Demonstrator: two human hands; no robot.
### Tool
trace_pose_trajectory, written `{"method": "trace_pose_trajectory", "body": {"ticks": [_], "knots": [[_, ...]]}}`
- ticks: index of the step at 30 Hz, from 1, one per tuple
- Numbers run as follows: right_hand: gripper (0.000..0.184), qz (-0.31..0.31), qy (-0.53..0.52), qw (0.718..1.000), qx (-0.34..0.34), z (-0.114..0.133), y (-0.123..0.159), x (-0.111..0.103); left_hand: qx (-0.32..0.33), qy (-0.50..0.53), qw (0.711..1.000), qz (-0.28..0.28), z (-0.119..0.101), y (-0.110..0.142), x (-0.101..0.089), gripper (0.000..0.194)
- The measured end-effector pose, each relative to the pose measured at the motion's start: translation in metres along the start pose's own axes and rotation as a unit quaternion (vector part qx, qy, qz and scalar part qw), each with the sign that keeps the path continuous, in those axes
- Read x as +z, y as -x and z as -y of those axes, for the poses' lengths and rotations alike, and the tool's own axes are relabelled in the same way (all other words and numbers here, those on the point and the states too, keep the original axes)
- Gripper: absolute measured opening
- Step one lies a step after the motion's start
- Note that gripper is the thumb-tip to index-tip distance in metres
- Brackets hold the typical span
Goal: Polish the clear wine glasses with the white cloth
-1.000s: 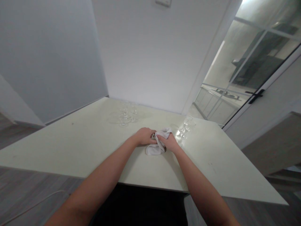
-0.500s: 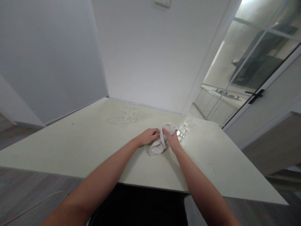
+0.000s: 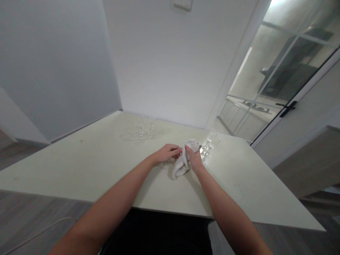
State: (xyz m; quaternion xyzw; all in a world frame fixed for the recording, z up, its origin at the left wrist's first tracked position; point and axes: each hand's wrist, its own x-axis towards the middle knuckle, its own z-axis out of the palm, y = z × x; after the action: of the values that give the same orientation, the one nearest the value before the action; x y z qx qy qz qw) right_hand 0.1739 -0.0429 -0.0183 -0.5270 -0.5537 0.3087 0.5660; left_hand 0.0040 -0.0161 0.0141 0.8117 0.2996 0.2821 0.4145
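A white cloth is bunched in my right hand, whose fingers are closed round it. My left hand grips a clear stemmed glass just left of the cloth. The round foot of that glass shows below my left fingers. Its bowl is hidden by my hands and the cloth. Both hands are close together, over the middle of the pale table.
Several clear stemmed glasses stand at the back left of the table. More stemmed glasses are just right of my right hand. A wall rises behind the table, and a glass-paned door is at the right.
The glass in my left hand has turned, so its foot now shows at the lower left. The cloth's hanging end has shifted slightly right.
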Motion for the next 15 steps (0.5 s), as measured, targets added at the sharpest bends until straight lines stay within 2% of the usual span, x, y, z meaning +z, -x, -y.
{"method": "trace_pose_trajectory", "body": {"ticks": [4, 9, 12, 15], "knots": [[0.054, -0.038, -0.059, 0.997, 0.019, 0.002, -0.0007, 0.0006, -0.023, 0.09, 0.995, 0.026, -0.0007, -0.0013, 0.0039, 0.048], [0.061, -0.046, -0.104, 0.992, 0.059, 0.0054, -0.0017, 0.0025, -0.044, 0.189, 0.98, 0.04, 0.0019, -0.0037, 0.0085, 0.044], [0.055, -0.039, -0.104, 0.993, 0.036, 0.0058, -0.0012, 0.0036, -0.047, 0.194, 0.98, 0.023, 0.0049, -0.0059, 0.0084, 0.041], [0.054, -0.056, -0.055, 0.997, -0.015, 0.0064, 0.0007, 0.005, -0.045, 0.18, 0.982, 0.021, 0.0066, -0.0072, 0.0074, 0.034]]}}
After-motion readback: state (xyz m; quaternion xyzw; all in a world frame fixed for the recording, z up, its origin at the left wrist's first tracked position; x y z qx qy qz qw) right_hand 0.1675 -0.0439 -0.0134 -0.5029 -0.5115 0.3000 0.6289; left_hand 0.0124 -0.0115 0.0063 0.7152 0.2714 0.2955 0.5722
